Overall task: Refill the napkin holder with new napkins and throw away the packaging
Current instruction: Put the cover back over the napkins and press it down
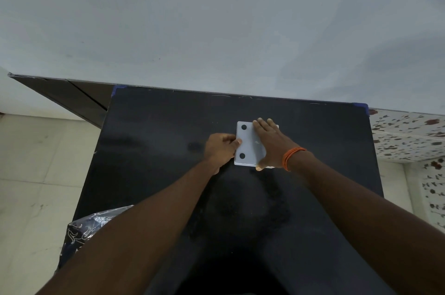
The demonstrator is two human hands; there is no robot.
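Two hands are on the holder (250, 148) at once, and it sits toward the far middle of the black table (154, 174), lying flat with its pale grey face up. That face shows two dark round dots along its left side, one near the far corner and one near the close corner. Left hand (220, 149) comes in from the left edge, fingers curled, thumb tip resting on top of the grey panel between the two dots, the other fingers tucked at the side, so it is pinching the left edge of the holder. Right hand (271, 144) lies flat across the right half, fingers spread and stretched toward the far edge, palm pressing down, thumb reaching back to the near right corner. An orange band (292, 157) wraps the right wrist. A sliver of white peeks out from under that right hand at the far right and near right corners; whether it is napkins or part of the holder, I cannot tell. Down at the near left, half hidden by the left forearm, a dark patterned bag (83, 229) hangs off the table's corner. Pale tiled floor (36, 174) lies to the left, a grey wall (216, 18) rises behind the table.
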